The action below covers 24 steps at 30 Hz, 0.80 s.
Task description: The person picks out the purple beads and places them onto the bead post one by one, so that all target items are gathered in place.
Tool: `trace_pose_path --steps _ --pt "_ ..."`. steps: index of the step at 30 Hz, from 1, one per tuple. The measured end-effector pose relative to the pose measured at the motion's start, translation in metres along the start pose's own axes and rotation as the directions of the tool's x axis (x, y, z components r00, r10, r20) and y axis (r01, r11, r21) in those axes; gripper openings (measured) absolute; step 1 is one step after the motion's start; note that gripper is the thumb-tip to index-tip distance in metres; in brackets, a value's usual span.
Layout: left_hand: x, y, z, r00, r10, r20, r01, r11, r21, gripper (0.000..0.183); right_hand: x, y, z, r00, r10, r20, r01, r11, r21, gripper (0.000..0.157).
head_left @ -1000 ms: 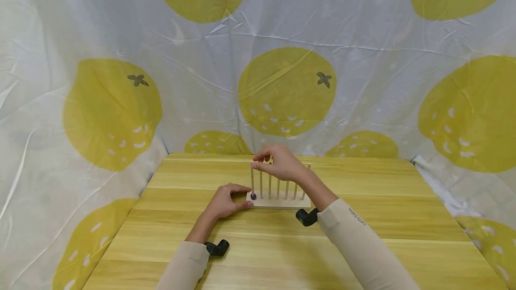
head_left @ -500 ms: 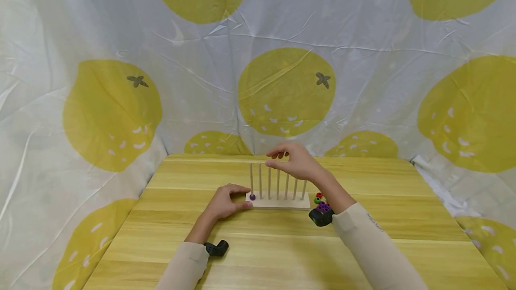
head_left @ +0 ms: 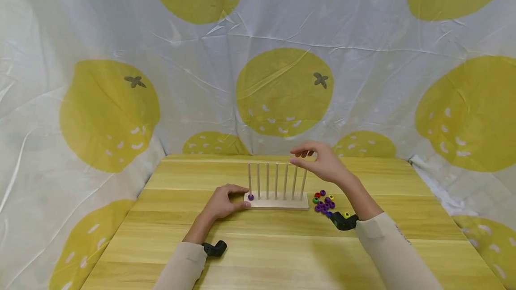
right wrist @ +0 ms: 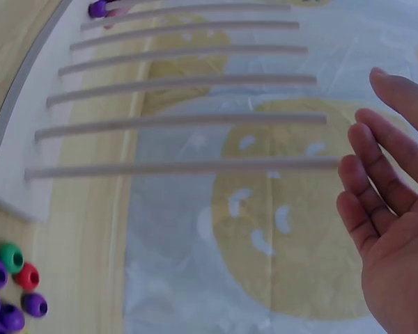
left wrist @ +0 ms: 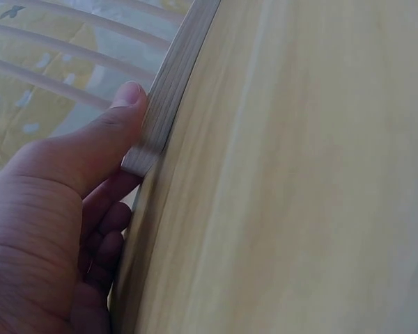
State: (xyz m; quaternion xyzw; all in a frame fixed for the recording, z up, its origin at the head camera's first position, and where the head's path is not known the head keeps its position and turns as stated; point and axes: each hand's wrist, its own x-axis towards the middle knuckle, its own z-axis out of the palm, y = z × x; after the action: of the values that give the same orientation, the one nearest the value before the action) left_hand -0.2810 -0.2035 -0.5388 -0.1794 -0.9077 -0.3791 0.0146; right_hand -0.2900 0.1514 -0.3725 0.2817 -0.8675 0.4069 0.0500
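Observation:
A pale wooden peg board (head_left: 278,203) with a row of several upright thin pegs stands on the table. On its leftmost peg, down at the base, sits a purple bead (head_left: 251,197). My left hand (head_left: 221,201) grips the left end of the base; in the left wrist view its thumb lies along the edge of the base (left wrist: 173,87). Raised near the tops of the rightmost pegs is my right hand (head_left: 322,162). Its fingers are relaxed and slightly bent, with nothing between them in the right wrist view, where the pegs (right wrist: 195,124) stretch toward it.
Right of the board lies a loose group of purple beads (head_left: 320,203), with a green bead (right wrist: 10,257), a red bead (right wrist: 27,276), and a few yellow and blue ones. A lemon-printed cloth (head_left: 193,79) hangs behind the wooden table (head_left: 258,254).
My right hand has moved right, from the top of the leftmost peg to above the right end of the board, uncovering the loose beads. The left hand keeps its hold on the base.

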Motion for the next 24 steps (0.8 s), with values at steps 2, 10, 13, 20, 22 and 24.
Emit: trace_pose_path --steps 2,10,13,20,22,24 --pt "0.000 0.000 0.000 1.000 -0.001 -0.001 0.001 1.000 -0.003 0.048 -0.007 0.004 -0.005 1.000 0.009 -0.008 -0.009 1.000 -0.012 0.026" --pt "0.000 -0.001 -0.002 1.000 -0.001 -0.002 0.001 1.000 -0.001 0.049 -0.034 0.025 -0.022 0.997 0.043 -0.070 -0.047 0.998 -0.046 0.025" --pt "0.000 0.000 -0.002 1.000 -0.005 -0.001 0.005 1.000 -0.001 0.049 -0.042 0.035 -0.024 0.994 0.073 -0.080 -0.078 0.995 -0.060 0.026" --pt "0.000 0.001 -0.001 1.000 -0.004 0.000 0.004 1.000 -0.007 0.049 -0.060 0.058 -0.027 0.989 0.123 -0.078 -0.130 0.987 -0.093 0.029" --pt "0.000 0.001 -0.001 1.000 -0.002 -0.001 0.002 1.000 -0.003 0.048 -0.065 0.064 -0.027 0.988 0.135 -0.075 -0.142 0.985 -0.094 0.029" --pt "0.000 0.000 -0.001 1.000 -0.002 0.002 0.002 1.000 0.004 0.048 -0.069 0.069 -0.026 0.987 0.145 -0.072 -0.152 0.983 -0.099 0.029"
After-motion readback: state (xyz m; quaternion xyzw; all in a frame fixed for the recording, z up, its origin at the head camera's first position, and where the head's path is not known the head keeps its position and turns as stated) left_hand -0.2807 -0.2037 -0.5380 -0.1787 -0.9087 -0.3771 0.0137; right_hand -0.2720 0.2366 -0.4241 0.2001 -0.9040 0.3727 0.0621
